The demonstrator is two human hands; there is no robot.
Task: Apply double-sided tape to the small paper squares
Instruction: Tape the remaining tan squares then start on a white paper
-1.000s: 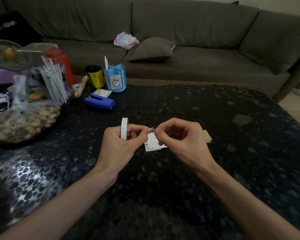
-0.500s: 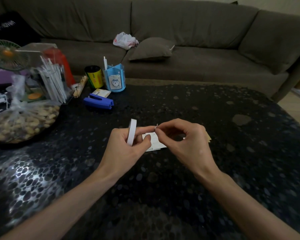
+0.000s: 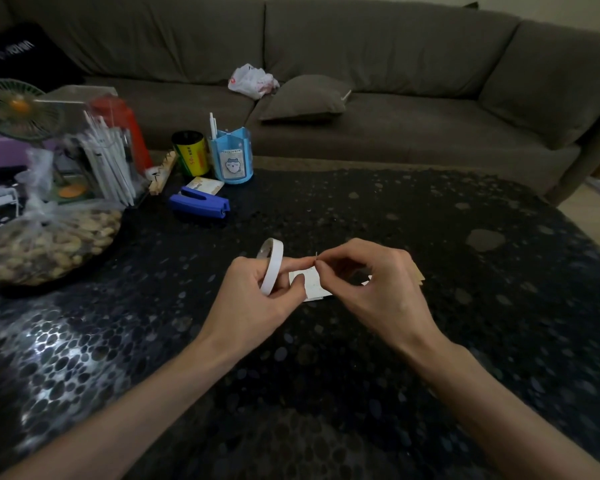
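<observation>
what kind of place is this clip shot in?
Most likely a home living room: a long grey sofa with a cushion sits behind a dark pebble-patterned table cluttered with a blue pen holder, a bag of nuts and a small fan.

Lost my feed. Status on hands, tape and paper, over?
Left hand grips tape roll. Right hand pinches something tiny at left fingertip, likely tape end. Paper squares on table under hands. Stapler well behind, nothing blocking.
</observation>
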